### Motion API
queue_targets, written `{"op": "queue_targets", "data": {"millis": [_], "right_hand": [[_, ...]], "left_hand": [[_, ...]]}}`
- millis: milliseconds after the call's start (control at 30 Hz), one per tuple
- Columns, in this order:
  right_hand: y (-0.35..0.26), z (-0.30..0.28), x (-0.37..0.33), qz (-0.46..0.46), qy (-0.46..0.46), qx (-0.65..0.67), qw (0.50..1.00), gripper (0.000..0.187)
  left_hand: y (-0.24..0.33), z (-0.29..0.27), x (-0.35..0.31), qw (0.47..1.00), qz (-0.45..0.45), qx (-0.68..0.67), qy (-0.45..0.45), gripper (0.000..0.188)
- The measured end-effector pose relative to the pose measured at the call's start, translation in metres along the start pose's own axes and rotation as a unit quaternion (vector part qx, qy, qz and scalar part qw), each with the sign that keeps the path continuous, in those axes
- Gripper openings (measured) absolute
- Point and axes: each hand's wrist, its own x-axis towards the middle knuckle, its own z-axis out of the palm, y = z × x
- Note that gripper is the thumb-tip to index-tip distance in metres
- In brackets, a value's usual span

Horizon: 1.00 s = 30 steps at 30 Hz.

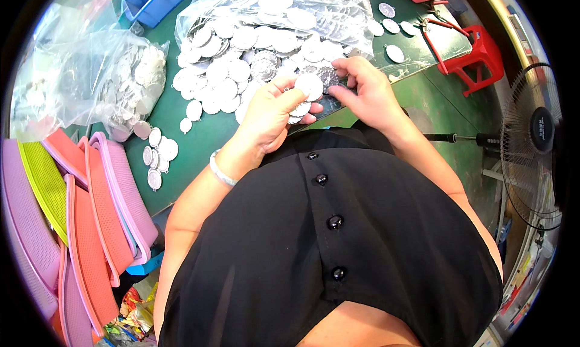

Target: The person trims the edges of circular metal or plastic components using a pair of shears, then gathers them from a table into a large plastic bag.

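Note:
Several round silver pendants, flat discs with small loops, lie in a large heap on the green table. My left hand is closed on a few of these pendants, a pale flat face turned up under the thumb. Just right of it, my right hand has its thumb and forefinger curved around the edges of a darker, patterned pendant. The palm sides of both hands are partly hidden. Both hands are at the table's near edge, in front of the heap.
A clear plastic bag of pendants lies behind the heap, another bag at left. Loose pendants lie nearby. Plastic baskets stand at left, a blue bin behind. Red-handled pliers, a red stool and a fan are at right.

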Motion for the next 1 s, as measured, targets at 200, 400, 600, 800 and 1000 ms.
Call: {"op": "queue_targets", "data": {"millis": [200,400,600,800,1000], "right_hand": [[-0.001,0.007,0.001,-0.032,0.01,-0.101,0.994,0.036],[0.001,0.005,0.002,0.045,-0.01,0.004,0.999,0.024],[0.009,-0.005,0.004,0.175,-0.047,0.326,0.928,0.016],[-0.005,-0.009,0.002,0.21,-0.096,0.426,0.875,0.016],[0.008,0.001,0.005,0.086,-0.008,0.182,0.98,0.024]], "left_hand": [[0.0,-0.001,-0.001,1.0,0.008,-0.001,0.022,0.024],[0.002,-0.003,-0.001,1.0,0.004,0.023,0.012,0.022],[0.005,0.003,-0.003,1.0,0.002,0.01,0.008,0.021],[-0.001,0.005,-0.002,1.0,0.003,0.013,0.006,0.015],[0.0,0.001,-0.002,1.0,0.007,0.013,0.022,0.012]]}}
